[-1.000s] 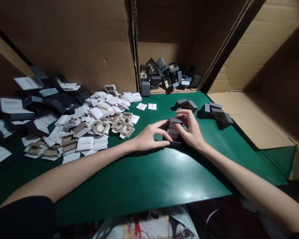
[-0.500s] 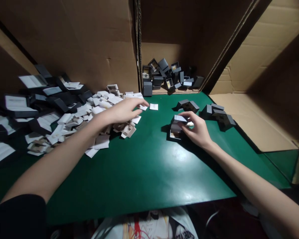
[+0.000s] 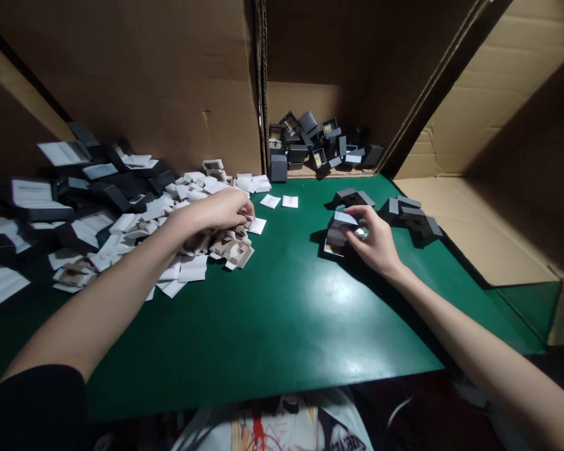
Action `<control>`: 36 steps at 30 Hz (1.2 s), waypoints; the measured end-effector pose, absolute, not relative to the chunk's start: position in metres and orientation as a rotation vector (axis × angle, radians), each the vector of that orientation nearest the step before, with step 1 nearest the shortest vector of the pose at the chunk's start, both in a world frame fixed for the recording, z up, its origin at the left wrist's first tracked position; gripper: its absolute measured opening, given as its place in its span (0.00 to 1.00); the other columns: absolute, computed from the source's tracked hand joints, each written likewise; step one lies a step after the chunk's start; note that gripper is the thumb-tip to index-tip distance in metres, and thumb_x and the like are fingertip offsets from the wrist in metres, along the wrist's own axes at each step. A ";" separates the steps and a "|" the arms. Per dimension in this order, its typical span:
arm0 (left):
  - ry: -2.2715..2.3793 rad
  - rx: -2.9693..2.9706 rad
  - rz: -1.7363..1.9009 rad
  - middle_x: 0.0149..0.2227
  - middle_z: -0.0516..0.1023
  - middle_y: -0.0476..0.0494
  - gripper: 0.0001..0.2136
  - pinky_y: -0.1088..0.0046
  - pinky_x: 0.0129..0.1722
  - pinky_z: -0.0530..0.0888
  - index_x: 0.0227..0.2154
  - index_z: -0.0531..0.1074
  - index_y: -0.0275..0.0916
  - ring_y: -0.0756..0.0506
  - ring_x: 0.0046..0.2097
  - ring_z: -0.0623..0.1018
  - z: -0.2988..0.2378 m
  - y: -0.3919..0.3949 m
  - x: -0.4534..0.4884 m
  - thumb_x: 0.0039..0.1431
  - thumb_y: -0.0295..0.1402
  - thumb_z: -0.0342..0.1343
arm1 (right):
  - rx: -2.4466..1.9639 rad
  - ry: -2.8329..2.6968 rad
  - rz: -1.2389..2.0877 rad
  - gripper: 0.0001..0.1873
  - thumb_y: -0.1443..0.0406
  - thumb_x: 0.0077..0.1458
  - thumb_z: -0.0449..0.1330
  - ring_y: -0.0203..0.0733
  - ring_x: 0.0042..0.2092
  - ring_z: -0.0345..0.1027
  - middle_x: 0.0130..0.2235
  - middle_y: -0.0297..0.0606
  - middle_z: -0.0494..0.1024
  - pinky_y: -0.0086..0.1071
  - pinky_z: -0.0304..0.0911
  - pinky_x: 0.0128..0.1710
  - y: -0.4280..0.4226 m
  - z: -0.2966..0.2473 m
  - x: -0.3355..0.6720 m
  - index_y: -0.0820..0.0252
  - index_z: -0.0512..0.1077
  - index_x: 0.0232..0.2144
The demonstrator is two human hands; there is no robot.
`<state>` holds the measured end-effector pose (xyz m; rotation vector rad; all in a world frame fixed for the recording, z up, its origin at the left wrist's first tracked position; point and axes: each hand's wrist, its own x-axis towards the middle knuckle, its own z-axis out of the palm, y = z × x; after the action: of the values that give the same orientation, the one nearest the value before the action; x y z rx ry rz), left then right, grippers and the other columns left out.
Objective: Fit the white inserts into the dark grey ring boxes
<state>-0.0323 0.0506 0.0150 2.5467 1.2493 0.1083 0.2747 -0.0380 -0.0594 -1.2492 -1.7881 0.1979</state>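
Observation:
On the right, my right hand (image 3: pixel 373 241) is closed around a small dark grey box (image 3: pixel 337 235) with its hinged lid raised. The box rests on the green table, and a bit of white shows between it and my fingers. My left hand (image 3: pixel 230 208) lies over the edge of a pile of folded white papers and cardboard inserts (image 3: pixel 232 247). Its fingers curl down beside a small white paper (image 3: pixel 257 225); their tips are partly hidden, and what they grip does not show. Two small white paper squares (image 3: pixel 290 201) lie flat just beyond that hand.
Several dark boxes (image 3: pixel 411 219) lie beyond my right hand. More fill an open cardboard carton (image 3: pixel 324 172) at the back. Dark boxes with white papers (image 3: pixel 42 200) heap up at far left. Another open carton (image 3: pixel 474 238) stands at right; the table (image 3: pixel 263 338) spans the front.
My left hand has drawn back left and slightly down from the white paper squares, and its fingers have curled in. My right hand and the small box have shifted barely.

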 end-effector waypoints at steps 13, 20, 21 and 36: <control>0.682 1.959 0.878 0.38 0.79 0.41 0.08 0.68 0.37 0.76 0.31 0.72 0.35 0.45 0.38 0.79 0.022 -0.005 0.017 0.51 0.34 0.62 | -0.858 -1.849 -0.155 0.13 0.64 0.51 0.61 0.50 0.47 0.69 0.44 0.43 0.75 0.48 0.66 0.45 -0.056 -0.043 0.265 0.53 0.65 0.40; 0.542 1.693 0.929 0.38 0.80 0.39 0.12 0.66 0.40 0.76 0.23 0.66 0.35 0.45 0.40 0.79 -0.010 -0.025 0.041 0.51 0.35 0.63 | -0.613 -2.026 -0.012 0.15 0.60 0.51 0.63 0.47 0.44 0.72 0.43 0.44 0.74 0.44 0.70 0.40 -0.063 -0.045 0.252 0.53 0.66 0.42; 0.543 1.676 0.932 0.38 0.79 0.39 0.12 0.66 0.40 0.76 0.23 0.66 0.35 0.45 0.40 0.79 -0.012 -0.026 0.042 0.51 0.35 0.63 | -0.590 -2.032 0.002 0.16 0.60 0.51 0.63 0.47 0.44 0.72 0.43 0.44 0.74 0.43 0.70 0.39 -0.063 -0.045 0.252 0.53 0.67 0.42; 0.526 1.618 0.929 0.36 0.75 0.46 0.08 0.67 0.45 0.73 0.25 0.68 0.35 0.49 0.40 0.75 -0.023 -0.028 0.047 0.51 0.30 0.62 | -0.456 -2.182 -0.025 0.21 0.61 0.48 0.66 0.48 0.48 0.72 0.47 0.46 0.74 0.44 0.72 0.42 -0.062 -0.040 0.254 0.54 0.66 0.45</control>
<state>0.0468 -0.0281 -0.0234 1.6185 0.5259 0.9287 0.2536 -0.0618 -0.0398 -0.4565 -2.1820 -0.0249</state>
